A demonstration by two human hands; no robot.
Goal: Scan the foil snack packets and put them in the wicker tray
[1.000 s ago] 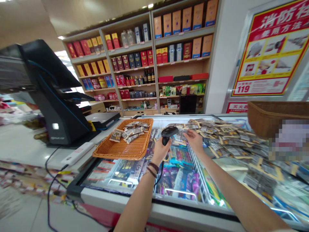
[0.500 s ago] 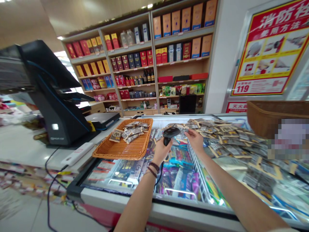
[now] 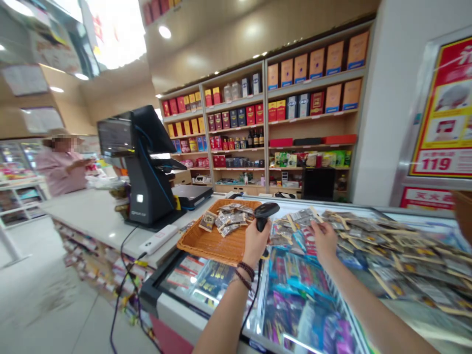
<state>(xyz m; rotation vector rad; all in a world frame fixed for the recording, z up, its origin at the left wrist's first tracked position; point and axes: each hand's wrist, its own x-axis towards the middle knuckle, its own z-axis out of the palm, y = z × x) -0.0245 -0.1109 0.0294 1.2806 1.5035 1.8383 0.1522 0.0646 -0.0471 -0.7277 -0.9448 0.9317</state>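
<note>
I read "119" on the red and yellow poster (image 3: 444, 128) at far right. My left hand (image 3: 255, 241) is closed around a black barcode scanner (image 3: 265, 212), held upright just right of the wicker tray (image 3: 217, 241). My right hand (image 3: 324, 241), fingers spread, rests on the small packets (image 3: 368, 236) heaped on the freezer's glass lid (image 3: 206, 280). White counter (image 3: 88, 216) lies left.

A black till screen (image 3: 142, 162) stands on the white counter (image 3: 84, 214); boxes fill wall shelves (image 3: 258, 132); a person in pink (image 3: 61, 167) stands far left
</note>
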